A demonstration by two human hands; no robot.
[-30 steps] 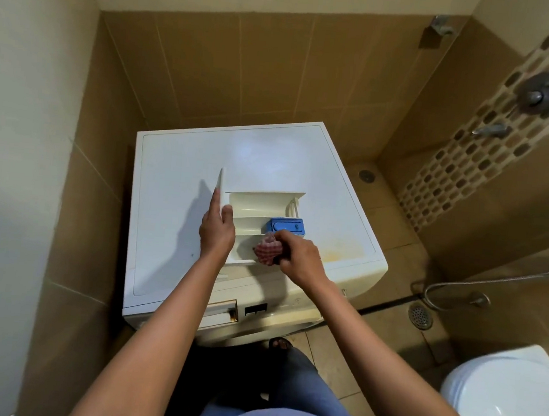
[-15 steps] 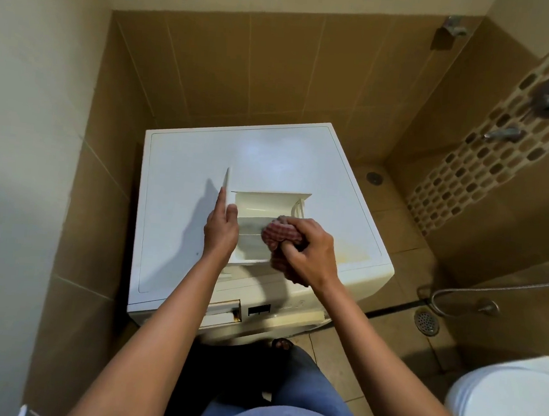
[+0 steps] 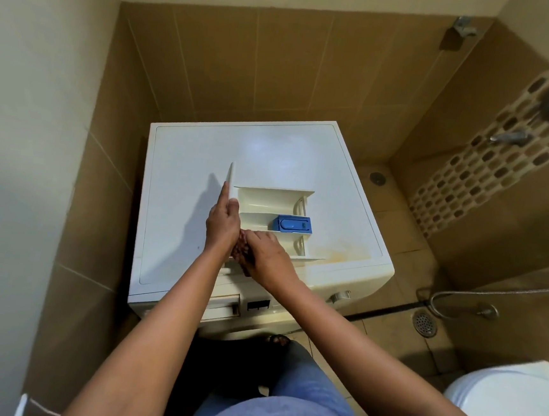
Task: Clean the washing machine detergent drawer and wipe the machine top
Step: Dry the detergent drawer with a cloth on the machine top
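Currently the detergent drawer (image 3: 267,200) is out of the machine and lies on the washing machine top (image 3: 271,151), toward its near edge, compartments facing up and its front panel (image 3: 230,174) standing on edge at the left end. Both arms reach forward from the bottom of the view and converge at the drawer's near-left corner. The left hand (image 3: 222,226) sits at the panel end, back of hand toward the camera: index finger straight up along the panel's outer face, thumb on the inner side, so the panel is pinched between them; the other fingers are hidden. The right hand (image 3: 269,257) comes in from the right, wrist angled left, knuckles up, fingers curled around a reddish checked cloth (image 3: 240,248). The cloth is bunched and pressed into the left end of the nearest compartment, touching the left hand. A blue insert (image 3: 293,225) sits at the right end of the middle compartment, apart from both hands. The far compartment is open and bare. The empty drawer slot (image 3: 225,304) shows on the machine's front, below the left forearm. A yellowish stain (image 3: 345,255) marks the top just right of the drawer. On the floor to the right: drain (image 3: 425,324), metal hose (image 3: 491,290), white toilet (image 3: 507,410) at the lower right corner.
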